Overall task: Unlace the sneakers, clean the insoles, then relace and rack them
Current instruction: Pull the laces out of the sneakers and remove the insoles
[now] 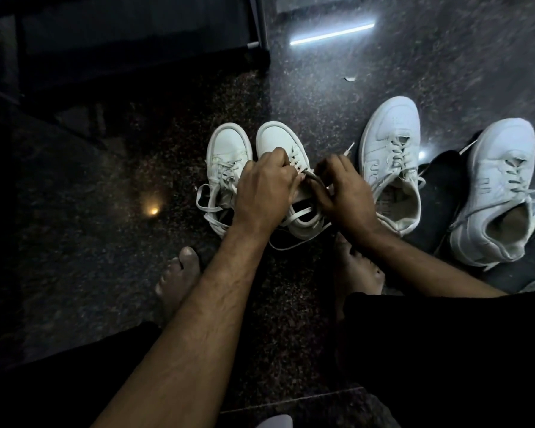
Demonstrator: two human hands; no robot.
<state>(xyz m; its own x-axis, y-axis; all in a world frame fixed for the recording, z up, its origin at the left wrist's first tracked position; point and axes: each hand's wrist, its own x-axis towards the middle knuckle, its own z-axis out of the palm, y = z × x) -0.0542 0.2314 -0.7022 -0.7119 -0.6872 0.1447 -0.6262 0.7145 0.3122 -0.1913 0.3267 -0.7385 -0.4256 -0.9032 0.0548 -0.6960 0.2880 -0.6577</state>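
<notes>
Two pairs of white sneakers stand on the dark stone floor. In the small pair, the left sneaker [226, 156] has loose laces spilling to its side. Beside it is the small right sneaker [278, 137], and both hands work over its laces. My left hand [264, 186] grips the upper by the eyelets. My right hand [342, 189] pinches the white lace [303, 216] at the tongue. A lace tip [349, 148] sticks up past my right hand. The two larger sneakers [389, 149] [501, 186] sit laced to the right.
A black cloth [439, 193] lies under and between the larger sneakers. A dark rack frame with a metal leg [261, 26] stands at the back left. My bare feet [179, 279] rest on the floor near the small pair. A small scrap [349, 78] lies further back.
</notes>
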